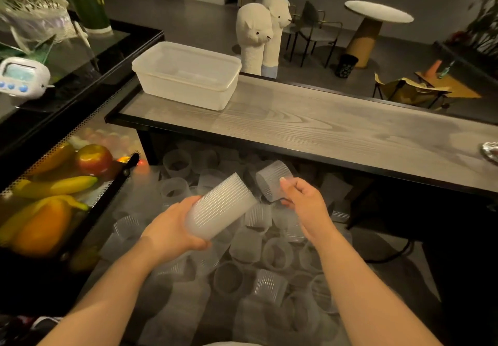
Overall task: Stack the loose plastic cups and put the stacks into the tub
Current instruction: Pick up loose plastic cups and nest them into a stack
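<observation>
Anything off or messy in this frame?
Yes: loose cups lie heaped on the floor, many tipped on their sides. The tub on the wooden shelf shows no stacks inside. Each hand grips cups.

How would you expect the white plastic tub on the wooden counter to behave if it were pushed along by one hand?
The tub looks thin-walled and seems to hold no cups yet, so it is probably light. Its broad flat base should slide on the smooth wooden counter rather than tip. The walls may flex slightly.
</observation>
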Tool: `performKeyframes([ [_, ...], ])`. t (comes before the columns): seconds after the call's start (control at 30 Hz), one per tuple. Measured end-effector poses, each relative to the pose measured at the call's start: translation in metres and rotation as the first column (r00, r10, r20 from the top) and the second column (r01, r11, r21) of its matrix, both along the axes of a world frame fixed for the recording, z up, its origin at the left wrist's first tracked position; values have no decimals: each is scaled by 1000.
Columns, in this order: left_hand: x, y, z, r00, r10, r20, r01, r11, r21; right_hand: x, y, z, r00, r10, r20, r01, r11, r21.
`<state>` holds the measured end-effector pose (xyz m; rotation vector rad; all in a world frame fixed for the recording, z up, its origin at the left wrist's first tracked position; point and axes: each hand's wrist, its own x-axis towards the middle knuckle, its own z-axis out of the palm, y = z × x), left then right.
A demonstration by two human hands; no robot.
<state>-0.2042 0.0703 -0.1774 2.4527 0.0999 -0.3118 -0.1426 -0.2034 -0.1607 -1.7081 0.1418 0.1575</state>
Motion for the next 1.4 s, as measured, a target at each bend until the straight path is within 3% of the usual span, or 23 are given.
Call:
performKeyframes([
  [0.07,-2,-1,2,1000,-22,17,22,1000,-15,-5,5,10,996,72,-52,-56,967,249],
  [0.13,-5,-1,4,999,-39,31,40,999,-33,-8,11,18,991,124,-48,-104,949,299],
  [0.53,-9,21,12,997,-28,71,28,1000,7,-24,44,42,953,300,32,-296,951,-94],
  [0.8,-14,39,14,999,7,53,-7,1000,11,-31,63,28,913,407,-3,-406,909,-93],
  [0.9,-17,45,12,999,9,50,-9,1000,7,-33,69,10,946,325,21,-323,944,-73],
  [0.97,-17,48,14,999,10,42,-9,1000,-7,-36,67,-8,980,196,35,-187,966,-178],
  [1.0,-16,50,15,999,13,37,-12,1000,-16,-39,64,-16,983,183,8,-175,947,-271],
  [1.07,-16,57,14,999,19,31,-18,1000,-25,-49,59,-31,952,267,-146,-305,827,-472],
  [1.17,-14,67,12,1000,19,22,-18,999,-32,-57,61,-48,844,355,-401,-532,464,-709],
  [1.2,-13,69,11,1000,14,21,-13,999,-36,-53,64,-50,833,319,-452,-550,391,-738],
  [1.27,-12,71,11,1000,1,26,1,999,-44,-45,71,-52,834,218,-506,-551,358,-754],
  [1.4,-11,74,11,999,-41,13,41,998,-40,-37,69,-55,899,157,-408,-429,493,-757],
])
